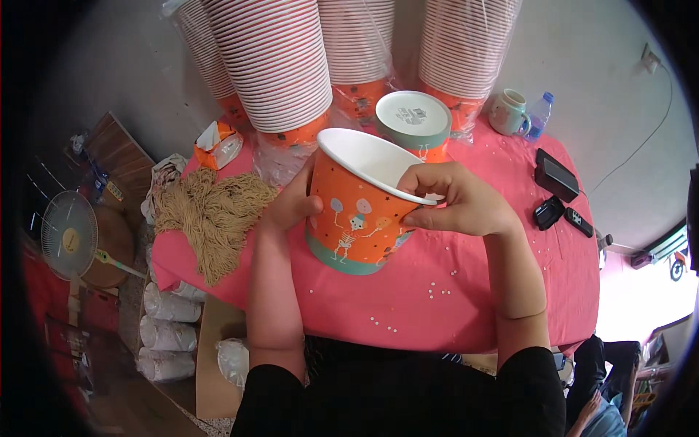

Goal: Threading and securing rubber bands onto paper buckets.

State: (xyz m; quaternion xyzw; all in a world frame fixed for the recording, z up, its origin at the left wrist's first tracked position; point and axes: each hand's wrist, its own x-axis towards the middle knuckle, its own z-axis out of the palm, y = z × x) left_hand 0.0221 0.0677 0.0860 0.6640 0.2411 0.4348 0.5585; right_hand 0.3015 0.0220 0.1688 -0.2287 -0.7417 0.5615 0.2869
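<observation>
An orange paper bucket [354,218] with a white inside, a green base band and printed skeletons is held tilted above the table. My left hand [293,202] grips its left side, the fingers partly hidden behind the wall. At the right rim my right hand [455,200] is closed, fingers curled over the inside and thumb outside; whether anything small is pinched there is hidden. Behind it an upside-down bucket [413,120] shows its white bottom. Left of my left hand lies a bundle of tan cords [211,215].
Tall nested bucket stacks [273,65] in clear plastic line the back. Small white discs [437,291] dot the pink tablecloth [408,320]. A mug [507,113], water bottle [537,116] and black box [555,175] stand right. An orange packet [218,146] lies left; a fan [69,234] stands beyond.
</observation>
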